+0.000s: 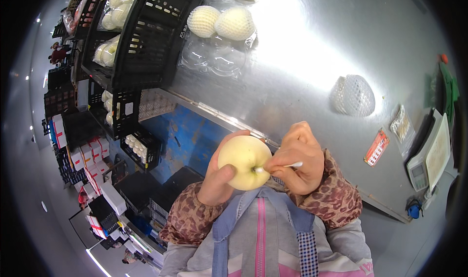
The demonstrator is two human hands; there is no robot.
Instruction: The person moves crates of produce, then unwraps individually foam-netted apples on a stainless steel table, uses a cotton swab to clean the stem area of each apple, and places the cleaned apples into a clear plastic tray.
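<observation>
A pale yellow apple (243, 155) rests in my left hand (217, 179), whose fingers wrap round its side with the thumb on the front. In my right hand (301, 162) a white cotton swab (295, 165) is pinched between thumb and fingers. One swab tip touches the dark hollow at the apple's stem end; the other tip sticks out to the right. Both hands are close to my chest, in front of the metal table's edge.
A clear plastic tray (214, 55) holds net-wrapped fruit (235, 23) on the metal table (292, 82). Black crates (146, 38) of packed fruit stand left. To the right lie foam nets (353, 95), a bag of swabs (402, 127), a sticker sheet (376, 148) and a scale (429, 155).
</observation>
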